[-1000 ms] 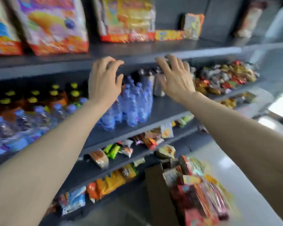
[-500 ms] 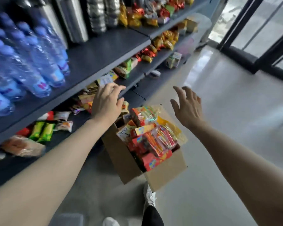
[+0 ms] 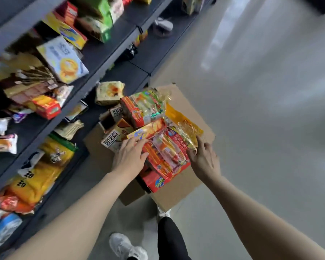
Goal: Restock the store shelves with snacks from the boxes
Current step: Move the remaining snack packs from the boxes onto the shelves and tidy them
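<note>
Open cardboard box [image 3: 178, 194] full of snack packs, standing on the floor beside the dark shelves [image 3: 105, 53].

The box is brown and its top is heaped above the rim. A red and orange pack [image 3: 165, 156] with a clear window lies on top at the near side, tilted; a similar red and green pack [image 3: 143, 107] lies behind it, and a yellow bag [image 3: 184, 119] is at the right. The shelves carry boxes and bags of snacks on several levels.
</note>
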Tool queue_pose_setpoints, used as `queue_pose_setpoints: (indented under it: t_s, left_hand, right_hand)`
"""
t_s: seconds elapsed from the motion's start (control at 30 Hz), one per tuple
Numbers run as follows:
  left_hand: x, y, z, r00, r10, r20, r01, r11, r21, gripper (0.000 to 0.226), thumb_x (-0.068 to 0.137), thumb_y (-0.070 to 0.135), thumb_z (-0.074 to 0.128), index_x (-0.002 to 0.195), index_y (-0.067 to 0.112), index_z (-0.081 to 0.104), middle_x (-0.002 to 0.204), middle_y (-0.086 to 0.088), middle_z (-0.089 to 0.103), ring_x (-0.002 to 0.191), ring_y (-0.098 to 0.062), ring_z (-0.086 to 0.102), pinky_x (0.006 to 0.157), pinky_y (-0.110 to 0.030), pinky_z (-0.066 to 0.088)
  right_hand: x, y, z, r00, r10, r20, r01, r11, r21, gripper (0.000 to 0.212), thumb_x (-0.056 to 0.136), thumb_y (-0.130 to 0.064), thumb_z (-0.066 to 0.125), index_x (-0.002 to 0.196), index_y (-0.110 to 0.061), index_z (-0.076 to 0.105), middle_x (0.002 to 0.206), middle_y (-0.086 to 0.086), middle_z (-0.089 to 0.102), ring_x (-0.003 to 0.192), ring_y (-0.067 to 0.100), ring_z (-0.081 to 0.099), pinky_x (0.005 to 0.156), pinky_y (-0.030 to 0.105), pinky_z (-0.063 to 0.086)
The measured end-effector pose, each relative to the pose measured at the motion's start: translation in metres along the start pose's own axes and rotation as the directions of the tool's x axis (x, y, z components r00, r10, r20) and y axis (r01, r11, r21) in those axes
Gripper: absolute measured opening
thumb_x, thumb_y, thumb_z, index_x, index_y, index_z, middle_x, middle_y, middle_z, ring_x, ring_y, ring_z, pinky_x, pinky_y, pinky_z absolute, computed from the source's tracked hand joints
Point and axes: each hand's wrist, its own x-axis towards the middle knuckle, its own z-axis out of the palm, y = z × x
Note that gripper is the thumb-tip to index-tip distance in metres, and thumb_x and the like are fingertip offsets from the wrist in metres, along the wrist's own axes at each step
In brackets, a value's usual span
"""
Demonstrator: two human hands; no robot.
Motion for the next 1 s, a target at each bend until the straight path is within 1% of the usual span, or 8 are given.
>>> queue_pose_setpoints:
  t_s: [0.2, 0.37, 0.47, 0.53, 0.7, 0.8, 0.9, 1.0]
  left_hand:
    - [0.033, -0.012, 0.05, 0.989, -0.071, 0.128, 0.072, 0.997, -0.011, 0.054, 0.098, 0.043, 0.052, 0.148, 0.029, 0.036, 0.148, 0.001, 0.039, 0.134, -0.023, 0.037, 0.105, -0.04, 0.041]
    - [0.046, -0.018, 0.061, 0.984, -0.102, 0.146, 0.108, 0.994, -0.03, 0.056, 0.098, 0.041, 0.054, 0.148, 0.029, 0.032, 0.147, 0.001, 0.036, 0.13, -0.023, 0.041, 0.1, -0.042, 0.047]
    - [0.051, -0.019, 0.061, 0.98, -0.105, 0.172, 0.117, 0.991, -0.067, 0.056, 0.098, 0.036, 0.055, 0.149, 0.027, 0.032, 0.146, 0.0, 0.037, 0.13, -0.022, 0.043, 0.102, -0.039, 0.045]
    - [0.054, -0.02, 0.06, 0.975, -0.114, 0.19, 0.135, 0.986, -0.097, 0.056, 0.098, 0.034, 0.056, 0.148, 0.022, 0.033, 0.145, -0.004, 0.039, 0.129, -0.023, 0.045, 0.104, -0.038, 0.042]
    - [0.069, -0.022, 0.045, 0.955, -0.108, 0.275, 0.151, 0.978, -0.141, 0.047, 0.1, 0.039, 0.05, 0.143, 0.024, 0.037, 0.141, -0.004, 0.042, 0.125, -0.029, 0.051, 0.101, -0.045, 0.042]
    - [0.089, -0.026, 0.029, 0.96, -0.033, 0.279, 0.072, 0.989, -0.131, 0.036, 0.101, 0.049, 0.039, 0.132, 0.031, 0.048, 0.133, 0.002, 0.054, 0.118, -0.028, 0.056, 0.094, -0.045, 0.047]
    - [0.128, -0.03, 0.007, 0.985, 0.097, 0.14, -0.087, 0.994, -0.073, 0.031, 0.103, 0.042, 0.039, 0.121, 0.026, 0.059, 0.117, 0.002, 0.065, 0.108, -0.022, 0.06, 0.084, -0.036, 0.047]
    - [0.179, -0.04, -0.014, 0.989, 0.135, 0.055, -0.134, 0.99, -0.036, 0.032, 0.104, 0.035, 0.042, 0.129, 0.023, 0.056, 0.129, 0.001, 0.059, 0.122, -0.022, 0.05, 0.097, -0.037, 0.042]
  right_hand:
    - [0.039, 0.012, 0.055, 0.964, 0.208, 0.165, -0.248, 0.926, 0.284, 0.084, 0.094, -0.069, 0.042, 0.158, -0.03, 0.003, 0.155, 0.02, 0.033, 0.127, 0.04, 0.052, 0.099, 0.047, 0.046]
    - [0.061, 0.005, 0.065, 0.935, 0.261, 0.24, -0.349, 0.797, 0.493, 0.097, 0.088, -0.069, 0.054, 0.159, -0.031, -0.001, 0.156, 0.018, 0.033, 0.133, 0.038, 0.047, 0.102, 0.048, 0.045]
    - [0.064, 0.002, 0.061, 0.917, 0.291, 0.272, -0.398, 0.679, 0.616, 0.121, 0.058, -0.088, 0.066, 0.153, -0.044, 0.004, 0.153, 0.012, 0.039, 0.127, 0.035, 0.054, 0.098, 0.054, 0.052]
    - [0.067, 0.009, 0.059, 0.92, 0.297, 0.255, -0.39, 0.63, 0.672, 0.128, 0.042, -0.091, 0.07, 0.148, -0.051, 0.013, 0.148, 0.008, 0.041, 0.12, 0.032, 0.058, 0.092, 0.056, 0.055]
    - [0.073, 0.005, 0.033, 0.936, 0.255, 0.244, -0.346, 0.535, 0.77, 0.117, 0.05, -0.076, 0.083, 0.145, -0.056, 0.018, 0.139, 0.009, 0.054, 0.105, 0.024, 0.07, 0.085, 0.052, 0.059]
    - [0.083, -0.004, 0.01, 0.938, 0.243, 0.245, -0.335, 0.473, 0.815, 0.108, 0.06, -0.064, 0.085, 0.148, -0.053, 0.023, 0.136, 0.013, 0.058, 0.095, 0.026, 0.074, 0.083, 0.052, 0.06]
    - [0.098, -0.007, -0.011, 0.947, 0.24, 0.212, -0.305, 0.48, 0.822, 0.096, 0.065, -0.058, 0.085, 0.144, -0.053, 0.032, 0.141, 0.011, 0.05, 0.104, 0.025, 0.071, 0.087, 0.05, 0.059]
    - [0.12, -0.007, -0.009, 0.952, 0.258, 0.167, -0.284, 0.531, 0.798, 0.075, 0.061, -0.071, 0.083, 0.125, -0.069, 0.043, 0.151, 0.006, 0.039, 0.121, 0.027, 0.06, 0.091, 0.048, 0.058]
